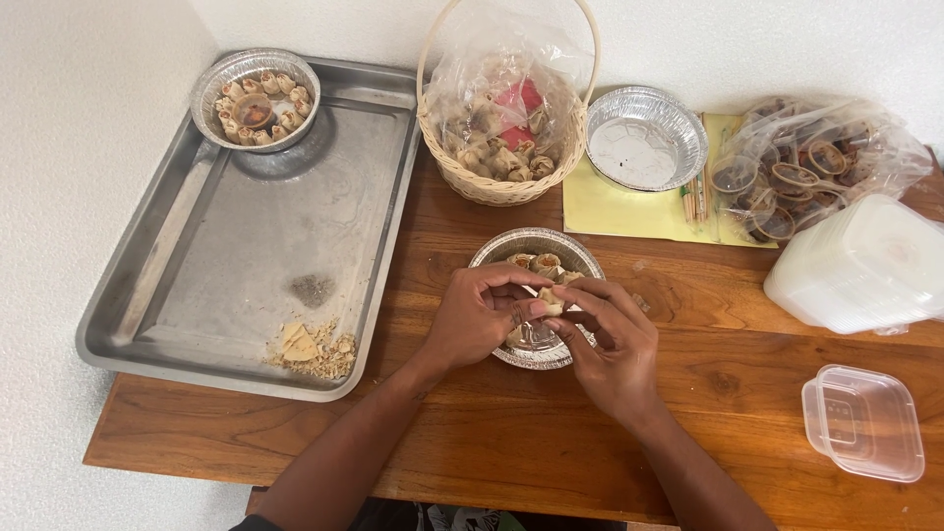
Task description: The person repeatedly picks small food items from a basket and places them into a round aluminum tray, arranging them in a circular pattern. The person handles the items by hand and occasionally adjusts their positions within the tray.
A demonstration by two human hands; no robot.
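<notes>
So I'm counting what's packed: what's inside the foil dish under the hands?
A few dumplings line the far rim of the foil dish; the left hand and right hand hide the rest.

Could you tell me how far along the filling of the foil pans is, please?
One foil pan on the steel tray looks finished: a ring of pieces around a sauce cup. The left hand and right hand hold a piece over a partly filled pan. An empty pan waits.

Small pale dumpling (pixel 551 300) pinched over round foil pan (pixel 580 258), few dumplings inside.
</notes>
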